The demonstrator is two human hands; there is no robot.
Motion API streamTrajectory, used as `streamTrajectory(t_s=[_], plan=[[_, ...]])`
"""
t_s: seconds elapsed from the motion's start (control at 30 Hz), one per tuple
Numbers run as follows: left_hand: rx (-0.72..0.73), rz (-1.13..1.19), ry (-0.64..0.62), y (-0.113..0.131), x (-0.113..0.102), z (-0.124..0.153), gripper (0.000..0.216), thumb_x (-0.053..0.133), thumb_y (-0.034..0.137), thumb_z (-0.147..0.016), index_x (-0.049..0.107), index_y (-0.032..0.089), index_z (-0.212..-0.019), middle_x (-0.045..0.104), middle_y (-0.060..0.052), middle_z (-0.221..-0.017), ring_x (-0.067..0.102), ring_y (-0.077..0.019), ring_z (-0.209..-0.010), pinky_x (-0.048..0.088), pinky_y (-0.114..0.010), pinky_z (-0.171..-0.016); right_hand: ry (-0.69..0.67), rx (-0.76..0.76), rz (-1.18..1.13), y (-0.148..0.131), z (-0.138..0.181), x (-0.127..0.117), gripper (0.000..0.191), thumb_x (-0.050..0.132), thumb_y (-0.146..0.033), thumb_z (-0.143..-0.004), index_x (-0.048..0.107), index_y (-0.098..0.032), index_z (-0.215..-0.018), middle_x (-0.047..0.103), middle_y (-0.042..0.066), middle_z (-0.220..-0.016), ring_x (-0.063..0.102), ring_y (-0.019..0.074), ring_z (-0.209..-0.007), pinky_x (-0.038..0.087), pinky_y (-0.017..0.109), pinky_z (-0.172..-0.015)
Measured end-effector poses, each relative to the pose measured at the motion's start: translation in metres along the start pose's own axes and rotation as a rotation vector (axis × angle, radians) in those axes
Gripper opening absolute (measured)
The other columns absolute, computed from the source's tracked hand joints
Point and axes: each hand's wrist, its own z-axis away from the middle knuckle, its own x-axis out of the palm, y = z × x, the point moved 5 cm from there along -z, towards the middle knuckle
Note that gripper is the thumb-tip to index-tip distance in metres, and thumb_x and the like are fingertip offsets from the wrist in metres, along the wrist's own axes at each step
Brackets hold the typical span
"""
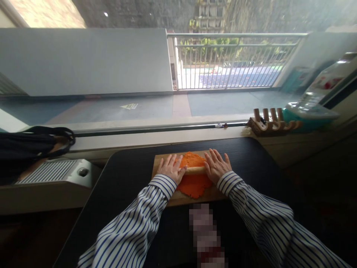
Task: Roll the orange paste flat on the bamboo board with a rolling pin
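Note:
A sheet of orange dough (193,186) lies flat on a wooden board (157,160), its near edge ragged and its far part crumbly in texture. Across it rests a light wooden rolling pin (195,170). My left hand (170,169) is laid palm down over the pin's left end, fingers stretched out and pointing away from me. Over the right end, my right hand (216,166) rests the same way with its fingers spread. Both hands cover the ends of the pin. Neither hand's fingers wrap around it.
Under the board is a black table (131,178) by a window sill. A wooden rack with pegs (269,124), a teal container (309,115) and a plastic bottle (323,83) stand at the right. A dark bag (28,149) lies on the radiator (69,173) at left. A pixelated patch covers the near middle.

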Motion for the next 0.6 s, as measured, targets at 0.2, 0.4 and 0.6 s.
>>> streamTrajectory(t_s=[0.2,0.4,0.6], plan=[[0.096,0.005,0.095,0.006,0.005,0.034,0.065,0.021,0.056,-0.086,0.031,0.016,-0.137,0.031,-0.010,-0.143,0.026,-0.0275,-0.131,0.023,-0.049,-0.105,0.011,-0.071,0.001,-0.005,0.037,0.002,0.055,0.013,-0.040,-0.090,0.025,-0.019,-0.139,0.021,0.002,-0.147,0.014,0.0214,-0.134,0.014,0.052,-0.105],[0.037,-0.010,0.033,0.006,0.003,0.023,0.068,0.018,0.057,-0.086,0.030,0.015,-0.137,0.027,-0.011,-0.144,0.021,-0.0270,-0.133,0.016,-0.049,-0.107,-0.080,-0.038,0.006,-0.004,0.023,0.000,0.055,0.012,-0.042,-0.090,0.027,-0.020,-0.139,0.019,0.003,-0.147,0.014,0.0231,-0.134,0.013,0.055,-0.104],[-0.042,-0.005,-0.024,0.001,-0.002,-0.008,0.071,0.012,0.060,-0.085,0.027,0.016,-0.138,0.027,-0.010,-0.145,0.018,-0.0246,-0.134,0.013,-0.048,-0.108,-0.112,-0.006,-0.032,0.000,-0.014,-0.001,0.054,0.011,-0.042,-0.091,0.030,-0.022,-0.137,0.021,0.006,-0.147,0.015,0.0222,-0.134,0.010,0.057,-0.104]])
